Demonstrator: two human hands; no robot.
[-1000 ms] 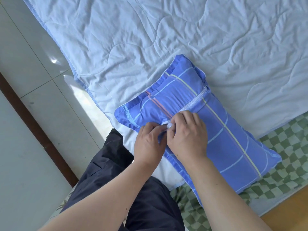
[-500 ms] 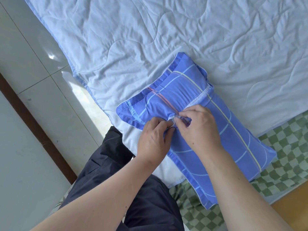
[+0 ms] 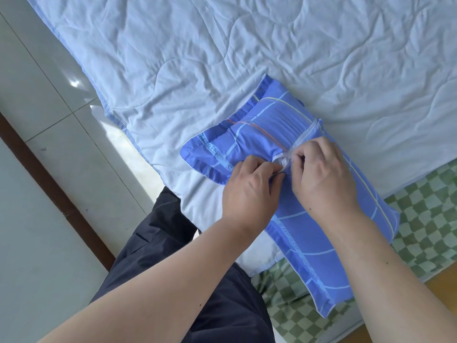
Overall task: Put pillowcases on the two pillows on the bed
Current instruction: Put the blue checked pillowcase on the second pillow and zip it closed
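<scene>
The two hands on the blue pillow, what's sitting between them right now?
In the head view, a bunched bit of the pillowcase's white zipper edge lies between the left hand and right hand, both pinching it.

bed [image 3: 420, 246]: green-checked sheet showed at near right corner | pale blue quilt [image 3: 222, 70]: lay rumpled over most of bed, edge overhanging toward tiled floor [image 3: 37, 115] | blue pillow [image 3: 259, 134]: in striped case, rested partly on quilt, partly on sheet

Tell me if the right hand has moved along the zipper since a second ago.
Yes. The right hand slid up the pillowcase zipper, toward its far end.
</scene>
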